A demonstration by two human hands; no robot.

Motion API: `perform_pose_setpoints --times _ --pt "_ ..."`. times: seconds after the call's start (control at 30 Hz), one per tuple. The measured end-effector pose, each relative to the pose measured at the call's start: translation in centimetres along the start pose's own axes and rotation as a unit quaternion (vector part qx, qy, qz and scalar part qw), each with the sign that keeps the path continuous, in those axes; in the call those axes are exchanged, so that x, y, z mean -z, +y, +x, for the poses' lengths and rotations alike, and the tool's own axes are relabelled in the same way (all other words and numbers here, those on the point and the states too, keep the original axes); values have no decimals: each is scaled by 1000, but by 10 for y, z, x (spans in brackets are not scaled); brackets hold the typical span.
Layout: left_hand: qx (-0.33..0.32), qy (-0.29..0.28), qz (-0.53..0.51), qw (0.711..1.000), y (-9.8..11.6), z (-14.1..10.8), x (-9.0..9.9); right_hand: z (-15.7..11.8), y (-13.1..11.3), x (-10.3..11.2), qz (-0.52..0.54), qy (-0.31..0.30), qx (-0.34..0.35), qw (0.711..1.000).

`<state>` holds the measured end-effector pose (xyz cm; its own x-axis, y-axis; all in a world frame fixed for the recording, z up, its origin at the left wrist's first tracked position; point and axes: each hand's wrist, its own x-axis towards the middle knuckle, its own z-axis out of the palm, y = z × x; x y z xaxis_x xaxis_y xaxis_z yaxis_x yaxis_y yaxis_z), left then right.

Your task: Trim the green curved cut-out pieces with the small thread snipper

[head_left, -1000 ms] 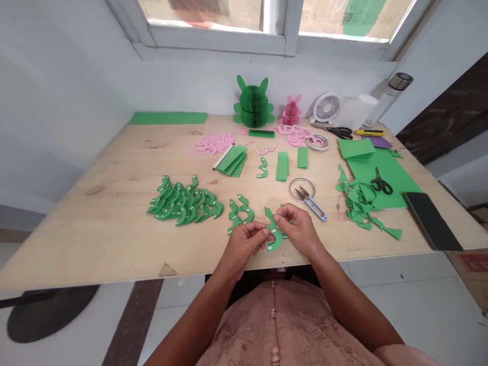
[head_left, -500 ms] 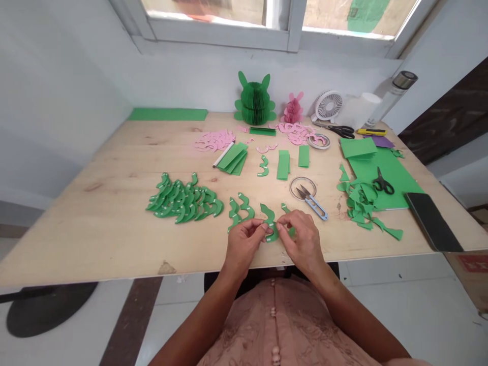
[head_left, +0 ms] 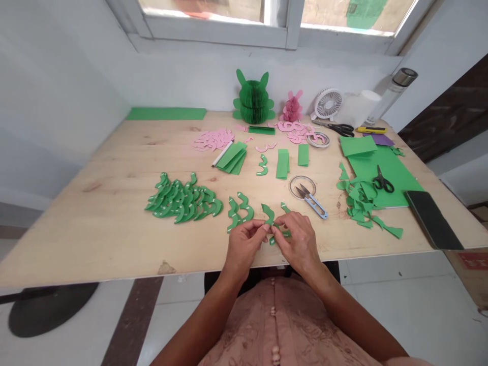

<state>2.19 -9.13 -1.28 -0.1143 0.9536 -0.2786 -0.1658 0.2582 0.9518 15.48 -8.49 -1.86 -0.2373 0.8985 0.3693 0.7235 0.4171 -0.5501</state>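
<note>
Left hand: the left hand (head_left: 246,241) pinches a wavy green piece (head_left: 268,213) between thumb and fingers.
Right hand: the right hand (head_left: 297,234) meets it there, thumb and forefinger drawn together on the same piece; exactly what sits under the fingertips is hidden.
Wavy green piece: held near the table's front edge, between a small green group (head_left: 246,209) and the snips (head_left: 313,202).
Step in hand: seemingly fine fingertip work on a white patch (similar patches dot the green pile (head_left: 183,201) at left).
Next move: probably calls for a steady left pinch and a light right-hand touch, since thin paper creases easily.
Writing: none legible; the phone (head_left: 432,218) shows only black, and a red mark on the box (head_left: 473,260) is too small to read.
</note>
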Motion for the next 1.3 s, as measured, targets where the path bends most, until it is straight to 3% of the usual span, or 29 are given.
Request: perform_pose_setpoints --times 0.43,1.3 --pt "4 -3 10 1000 -1 2 0 2 1 1 40 -9 -34 999" --pt "11 10 -21 1000 -1 1 -1 0 -3 1 -14 9 18 1000"
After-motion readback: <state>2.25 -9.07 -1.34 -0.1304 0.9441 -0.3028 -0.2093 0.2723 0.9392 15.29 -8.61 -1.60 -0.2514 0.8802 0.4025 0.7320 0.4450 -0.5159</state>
